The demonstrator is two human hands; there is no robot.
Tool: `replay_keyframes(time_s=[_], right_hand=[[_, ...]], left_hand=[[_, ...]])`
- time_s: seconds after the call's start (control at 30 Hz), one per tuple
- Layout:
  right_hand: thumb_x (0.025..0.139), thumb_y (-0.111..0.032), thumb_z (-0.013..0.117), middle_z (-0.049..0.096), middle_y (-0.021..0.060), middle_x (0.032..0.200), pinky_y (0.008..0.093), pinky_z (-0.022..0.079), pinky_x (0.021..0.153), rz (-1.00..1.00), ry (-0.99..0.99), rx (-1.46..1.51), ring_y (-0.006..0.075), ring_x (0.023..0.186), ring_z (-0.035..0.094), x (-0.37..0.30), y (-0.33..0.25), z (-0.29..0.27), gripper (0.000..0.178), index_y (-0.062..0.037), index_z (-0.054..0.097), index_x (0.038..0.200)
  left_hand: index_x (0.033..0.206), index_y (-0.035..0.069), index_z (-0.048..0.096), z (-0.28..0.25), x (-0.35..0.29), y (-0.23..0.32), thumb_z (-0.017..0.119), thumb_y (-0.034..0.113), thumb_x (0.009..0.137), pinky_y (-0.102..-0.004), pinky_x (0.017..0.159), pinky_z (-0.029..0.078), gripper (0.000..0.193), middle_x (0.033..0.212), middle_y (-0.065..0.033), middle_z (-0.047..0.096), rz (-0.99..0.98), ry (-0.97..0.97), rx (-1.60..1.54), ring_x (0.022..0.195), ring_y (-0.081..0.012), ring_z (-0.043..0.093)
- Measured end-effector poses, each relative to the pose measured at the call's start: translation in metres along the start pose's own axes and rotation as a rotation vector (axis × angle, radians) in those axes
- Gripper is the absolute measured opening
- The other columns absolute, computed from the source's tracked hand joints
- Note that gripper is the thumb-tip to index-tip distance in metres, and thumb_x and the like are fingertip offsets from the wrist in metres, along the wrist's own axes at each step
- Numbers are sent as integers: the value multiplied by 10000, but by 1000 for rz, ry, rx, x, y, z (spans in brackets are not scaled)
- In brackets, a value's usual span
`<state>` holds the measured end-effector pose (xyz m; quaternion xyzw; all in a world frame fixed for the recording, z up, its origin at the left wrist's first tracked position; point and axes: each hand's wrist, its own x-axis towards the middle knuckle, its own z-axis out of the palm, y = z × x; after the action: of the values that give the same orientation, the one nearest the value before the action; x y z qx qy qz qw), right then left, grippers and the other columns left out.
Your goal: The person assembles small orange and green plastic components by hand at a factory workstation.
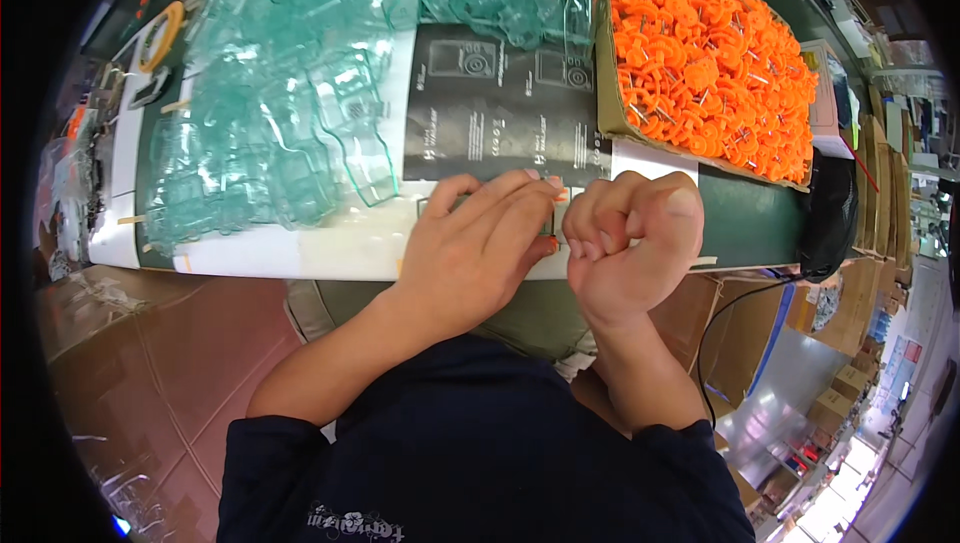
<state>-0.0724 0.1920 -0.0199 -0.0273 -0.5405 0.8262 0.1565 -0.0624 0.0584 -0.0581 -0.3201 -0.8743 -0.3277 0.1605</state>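
At the table's front edge my left hand lies palm down, its fingers bent and pressed together against a small clear piece with orange bits. Most of that piece is hidden by the fingers. Right beside it my right hand is curled into a fist, thumb on top, close to the same piece. Whatever this fist holds, if anything, cannot be seen. Beyond the hands lies a black printed sheet on the white tabletop covering.
Clear teal plastic shells are heaped at the left and back. A cardboard box full of orange plastic parts with metal pins stands back right. A black bag hangs at the right table edge. A yellow tape roll lies far left.
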Motion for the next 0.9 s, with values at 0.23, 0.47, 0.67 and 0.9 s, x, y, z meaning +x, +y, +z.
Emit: replay_keyframes(time_s=[0.23, 0.47, 0.67, 0.9], right_hand=[[1033, -323, 449, 383, -55, 509, 236, 289, 336, 84, 141, 465, 61, 389, 331, 22, -26, -67, 366, -173, 426, 700], [1051, -332, 425, 391, -51, 509, 243, 327, 340, 178, 79, 595, 71, 385, 357, 4, -9, -94, 377, -171, 435, 711], [1067, -341, 390, 396, -48, 513, 250, 343, 350, 207, -36, 656, 79, 392, 366, -4, -2, -98, 378, -167, 430, 734], [1077, -340, 364, 407, -42, 526, 264, 359, 362, 192, -93, 683, 85, 407, 374, 2, 1, -107, 371, -163, 422, 757]], left_hand=[[1199, 40, 565, -25, 21, 9, 644, 127, 825, -357, 896, 441, 393, 1141, -94, 640, 101, -214, 119, 1079, -254, 619], [1165, 42, 561, -62, 101, -27, 593, 11, 772, -418, 864, 478, 396, 1144, -147, 647, 86, -192, -36, 977, -343, 613], [1110, 28, 519, -80, 241, -191, 621, 73, 819, -478, 806, 500, 311, 1013, -165, 676, 87, 20, 321, 917, -399, 644], [1103, 57, 574, -101, 226, -175, 609, 18, 786, -454, 889, 496, 322, 1081, -105, 673, 100, -155, 310, 965, -342, 649]])
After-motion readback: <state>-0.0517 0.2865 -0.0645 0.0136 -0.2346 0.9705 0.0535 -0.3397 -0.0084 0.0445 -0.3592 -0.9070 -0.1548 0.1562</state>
